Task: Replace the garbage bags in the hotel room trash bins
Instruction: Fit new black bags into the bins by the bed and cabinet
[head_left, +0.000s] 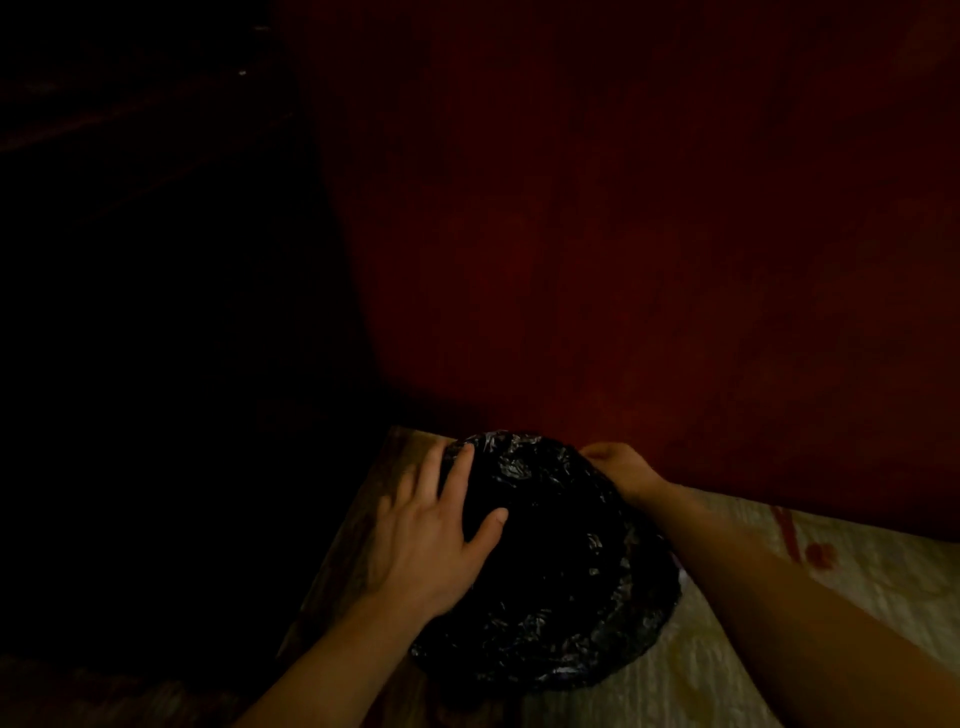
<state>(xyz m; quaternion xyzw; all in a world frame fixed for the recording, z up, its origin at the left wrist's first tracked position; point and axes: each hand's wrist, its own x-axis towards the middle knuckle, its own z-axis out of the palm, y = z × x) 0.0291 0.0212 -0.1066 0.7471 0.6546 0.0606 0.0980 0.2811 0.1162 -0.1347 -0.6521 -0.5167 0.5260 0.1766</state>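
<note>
A round trash bin stands on the floor in the lower middle of the dim head view, covered by a crinkled black garbage bag (561, 582) stretched over its rim. My left hand (431, 530) lies flat on the bag's left rim, fingers spread and thumb pressing the plastic. My right hand (618, 467) curls over the far right rim and pinches the bag's edge there. The bin's own body is hidden under the plastic.
A dark red wall (623, 234) rises right behind the bin. Pale patterned flooring (779, 649) with red marks spreads to the right. A black shadowed mass (156, 364) fills the left side, its contents too dark to tell.
</note>
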